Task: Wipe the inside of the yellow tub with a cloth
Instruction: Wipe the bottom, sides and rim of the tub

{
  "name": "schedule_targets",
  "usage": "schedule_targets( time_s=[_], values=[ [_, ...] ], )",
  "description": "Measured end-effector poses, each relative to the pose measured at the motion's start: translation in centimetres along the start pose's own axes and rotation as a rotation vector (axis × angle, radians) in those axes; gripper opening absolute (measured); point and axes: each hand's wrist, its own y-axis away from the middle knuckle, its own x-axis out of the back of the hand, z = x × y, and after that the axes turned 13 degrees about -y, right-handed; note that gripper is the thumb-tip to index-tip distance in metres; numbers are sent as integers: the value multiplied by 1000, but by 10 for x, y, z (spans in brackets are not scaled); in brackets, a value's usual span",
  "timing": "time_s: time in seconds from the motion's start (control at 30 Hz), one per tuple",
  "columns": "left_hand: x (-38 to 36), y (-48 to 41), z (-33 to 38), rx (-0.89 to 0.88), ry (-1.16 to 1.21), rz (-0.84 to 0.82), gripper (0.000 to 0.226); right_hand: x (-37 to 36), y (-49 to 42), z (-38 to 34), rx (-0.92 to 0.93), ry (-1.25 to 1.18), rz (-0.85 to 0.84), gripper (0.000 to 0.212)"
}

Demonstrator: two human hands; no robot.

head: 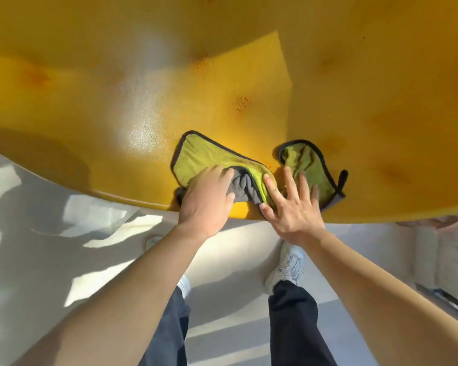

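My left hand (206, 199) bunches the grey middle of the cloth (196, 157) while my right hand (292, 204) lies flat and open on it, just inside the tub (90, 101) at its near rim, mid-frame, so I'm mid-wipe and should next sweep toward the speckled patch (241, 103) above.

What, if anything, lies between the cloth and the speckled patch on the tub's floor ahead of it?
Nothing visible. The cloth, pressed under the left hand and right hand, lies on the tub; only bare yellow surface separates it from the speckled patch.
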Motion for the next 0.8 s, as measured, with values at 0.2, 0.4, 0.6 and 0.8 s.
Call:
schedule_targets(
  time_s=[0.2, 0.4, 0.6, 0.8],
  values=[
    [-27, -48, -20, 7, -239, 72, 73, -8, -68, -19, 303, 55, 171, 72],
    [-27, -54, 4, -137, -207, 107, 62, -15, -52, -6, -77, -167, 414, 88],
    [-17, -37, -35, -211, -274, 79, 59, -12, -46, -43, -119, -195, 267, 88],
    [8, -9, -113, 192, -410, -27, 61, -25, -72, -169, 233, -326, 35, 76]
  ],
)
